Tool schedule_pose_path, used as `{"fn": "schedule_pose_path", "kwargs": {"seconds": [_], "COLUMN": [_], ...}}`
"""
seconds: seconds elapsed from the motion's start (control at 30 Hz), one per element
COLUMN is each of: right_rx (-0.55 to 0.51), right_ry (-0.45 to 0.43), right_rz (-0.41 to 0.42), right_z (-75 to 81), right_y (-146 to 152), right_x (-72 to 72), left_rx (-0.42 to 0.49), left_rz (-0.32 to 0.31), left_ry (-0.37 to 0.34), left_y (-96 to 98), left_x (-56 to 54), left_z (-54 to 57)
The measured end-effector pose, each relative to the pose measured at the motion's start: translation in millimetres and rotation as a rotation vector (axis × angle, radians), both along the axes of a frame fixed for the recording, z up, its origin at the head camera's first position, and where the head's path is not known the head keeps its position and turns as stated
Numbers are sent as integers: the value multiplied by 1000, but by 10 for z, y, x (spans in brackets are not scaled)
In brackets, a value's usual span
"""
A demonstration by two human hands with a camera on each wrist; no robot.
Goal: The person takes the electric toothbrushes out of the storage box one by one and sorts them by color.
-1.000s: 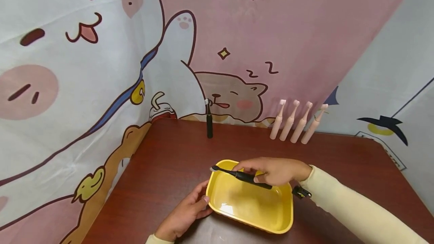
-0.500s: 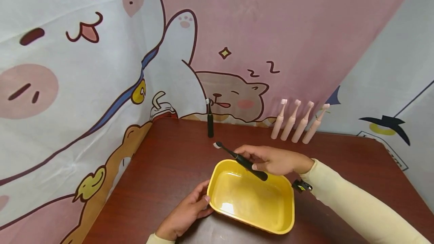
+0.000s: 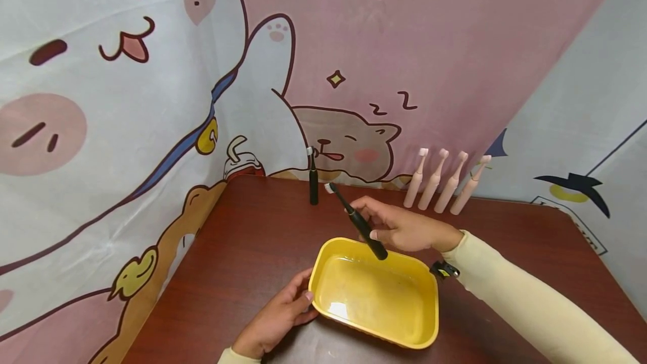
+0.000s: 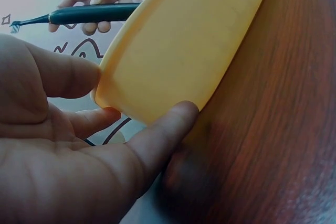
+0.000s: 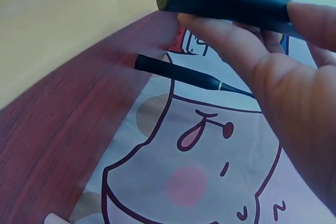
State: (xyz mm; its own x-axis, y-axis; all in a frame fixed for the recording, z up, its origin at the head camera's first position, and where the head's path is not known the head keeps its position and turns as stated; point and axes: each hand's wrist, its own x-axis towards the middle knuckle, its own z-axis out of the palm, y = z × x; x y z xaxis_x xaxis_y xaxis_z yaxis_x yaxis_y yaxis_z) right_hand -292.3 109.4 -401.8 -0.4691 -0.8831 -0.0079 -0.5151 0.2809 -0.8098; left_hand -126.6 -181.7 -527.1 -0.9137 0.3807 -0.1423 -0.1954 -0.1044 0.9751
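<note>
A black electric toothbrush (image 3: 367, 232) with a pale bristled head is pinched between the thumb and fingers of my right hand (image 3: 406, 225). It slants, head up and to the left, over the far rim of a yellow plastic tub (image 3: 323, 310). My left hand (image 3: 275, 316) grips the tub's left corner, its thumb and fingers spread on the wall and rim in the left wrist view. Another black electric toothbrush (image 3: 313, 187) stands upright at the back of the table, also visible beyond my right hand in the right wrist view.
Several pink electric toothbrushes (image 3: 437, 187) stand in a row at the back right of the brown wooden table (image 3: 253, 240). Behind the table hangs a cloth (image 3: 429, 44) printed with cartoon animals.
My right hand has lifted the black toothbrush up out of the tub and away toward the back. The brush has tilted more upright. My left hand and the tub have stayed put.
</note>
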Motion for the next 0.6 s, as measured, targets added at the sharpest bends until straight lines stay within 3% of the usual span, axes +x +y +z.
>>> {"fn": "schedule_pose_path", "kwargs": {"seconds": [0.27,0.6], "right_rx": [-86,-131], "right_ry": [-44,-112], "right_rz": [-109,-176], "right_z": [-36,-19], "right_y": [-52,-114], "right_x": [-134,-203], "left_rx": [0,-22], "left_rz": [13,19], "left_ry": [-22,-22], "left_y": [3,1], "left_x": [11,5], "left_z": [4,15]}}
